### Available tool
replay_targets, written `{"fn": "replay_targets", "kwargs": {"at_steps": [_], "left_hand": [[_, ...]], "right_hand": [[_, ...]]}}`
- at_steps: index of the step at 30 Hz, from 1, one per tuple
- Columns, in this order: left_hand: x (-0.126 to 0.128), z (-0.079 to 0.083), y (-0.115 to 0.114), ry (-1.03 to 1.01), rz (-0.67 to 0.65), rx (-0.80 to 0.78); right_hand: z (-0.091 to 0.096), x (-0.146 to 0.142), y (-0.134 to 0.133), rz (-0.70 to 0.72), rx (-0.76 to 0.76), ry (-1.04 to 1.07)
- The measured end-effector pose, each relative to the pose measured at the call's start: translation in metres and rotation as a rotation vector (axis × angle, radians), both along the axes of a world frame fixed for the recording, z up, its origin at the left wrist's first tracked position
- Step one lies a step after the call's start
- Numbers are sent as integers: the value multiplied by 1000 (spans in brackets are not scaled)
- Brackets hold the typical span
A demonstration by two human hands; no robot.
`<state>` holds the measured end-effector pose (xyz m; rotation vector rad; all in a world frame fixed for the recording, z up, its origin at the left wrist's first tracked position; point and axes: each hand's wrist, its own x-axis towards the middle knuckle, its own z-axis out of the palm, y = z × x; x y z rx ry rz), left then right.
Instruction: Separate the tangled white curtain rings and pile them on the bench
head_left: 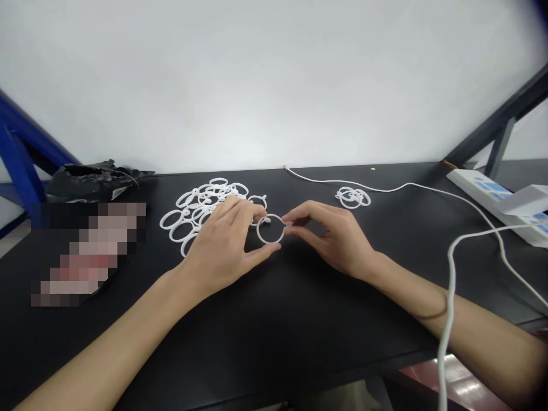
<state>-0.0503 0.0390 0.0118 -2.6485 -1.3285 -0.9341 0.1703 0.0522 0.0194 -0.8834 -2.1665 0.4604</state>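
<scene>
A white curtain ring [258,229] with a small eyelet is held upright between my hands, above the black table. My right hand [338,237] pinches it at the eyelet side, between thumb and forefinger. On the other side, my left hand [225,240] has its forefinger at the ring's upper left and its thumb at the lower rim. A pile of similar white rings [183,231] lies behind and left of my left hand, which partly covers it. Farther right, a small cluster of white rings [353,197] rests apart from the pile.
The black table [240,348] meets a pale wall at the back. A crumpled black plastic bag [92,180] lies at left, near a pixelated patch. White cables [452,285] run along the right side, one crossing in front of my right forearm. A white-and-blue box [492,191] sits at far right.
</scene>
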Motion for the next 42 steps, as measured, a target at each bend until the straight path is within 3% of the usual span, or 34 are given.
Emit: {"fn": "replay_targets", "kwargs": {"at_steps": [8, 19, 26, 30, 34, 37, 42], "left_hand": [[0, -3, 2, 68, -101, 107], [-2, -4, 2, 109, -182, 113], [-2, -4, 3, 129, -114, 75], [-7, -4, 6, 167, -4, 42], [-15, -1, 9, 218, 151, -24], [-21, 1, 9, 249, 210, -73], [-24, 0, 5, 270, 196, -106]], "right_hand": [[4, 2, -1, 62, 14, -28], [7, 9, 0, 140, 52, -126], [3, 5, 1, 85, -5, -89], [2, 13, 11, -98, 42, -261], [5, 36, 26, -472, 220, -627], [7, 54, 36, -717, 156, -819], [5, 69, 46, -755, -2, -885]]}}
